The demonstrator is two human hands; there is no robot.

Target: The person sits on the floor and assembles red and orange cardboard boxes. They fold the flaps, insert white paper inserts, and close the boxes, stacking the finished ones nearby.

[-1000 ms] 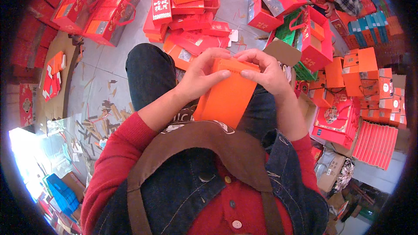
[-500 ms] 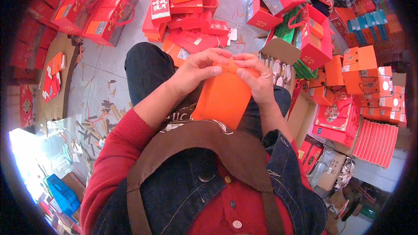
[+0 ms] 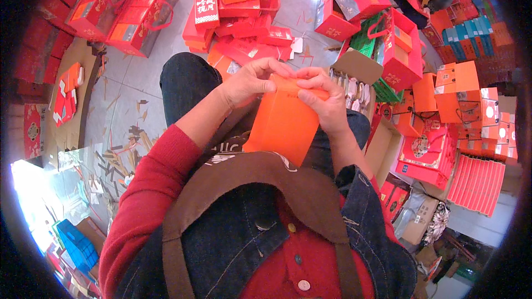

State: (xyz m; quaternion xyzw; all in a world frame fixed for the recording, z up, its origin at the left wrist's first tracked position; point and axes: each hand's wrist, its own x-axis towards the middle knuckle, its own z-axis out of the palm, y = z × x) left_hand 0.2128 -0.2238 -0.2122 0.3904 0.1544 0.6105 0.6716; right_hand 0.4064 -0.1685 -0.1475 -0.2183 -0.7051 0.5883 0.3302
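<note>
An orange paper box (image 3: 284,124) stands against my lap, its lower end by the top of my brown apron (image 3: 244,169). My left hand (image 3: 256,81) pinches its far left top corner between thumb and fingers. On the right corner of the same end, my right hand (image 3: 323,98) is closed, the thumb pressed on the near face and the fingers at the far edge. Both hands meet near the middle of that top edge. The far side of the box is hidden.
Past my knees lies a pile of red boxes (image 3: 244,25). Red gift boxes with handles (image 3: 141,19) stand at the far left. On the right are a green crate (image 3: 363,44), an open carton (image 3: 382,147), orange boxes (image 3: 457,86) and a red ridged tray (image 3: 476,184). Scraps (image 3: 124,155) litter the floor.
The orange box has tilted slightly, and its top end now shows a fuller shape. My fingers have shifted a little along its upper edge, still gripping both corners.
</note>
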